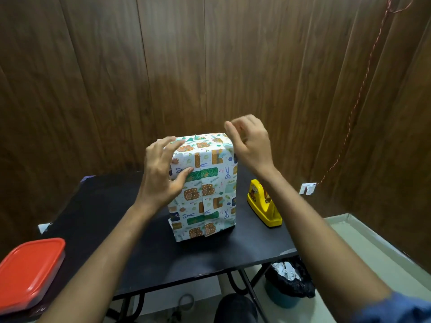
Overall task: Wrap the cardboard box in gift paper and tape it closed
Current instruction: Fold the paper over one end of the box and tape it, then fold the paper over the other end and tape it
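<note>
The box (210,194) stands upright on the black table (105,206), covered in white gift paper printed with orange, green and blue shapes. A paper seam runs down its near face. My left hand (161,173) rests on the box's upper left side, thumb on the near face and fingers curled over the top left edge. My right hand (250,143) hovers by the top right corner, fingers loosely curled and apart, blurred, with nothing visible in it. A yellow tape dispenser (263,203) sits on the table just right of the box.
A clear container with a red lid (28,271) sits at the table's near left corner. A bin lined with a black bag (289,285) stands on the floor under the table's right edge. Wooden wall panels rise right behind the table.
</note>
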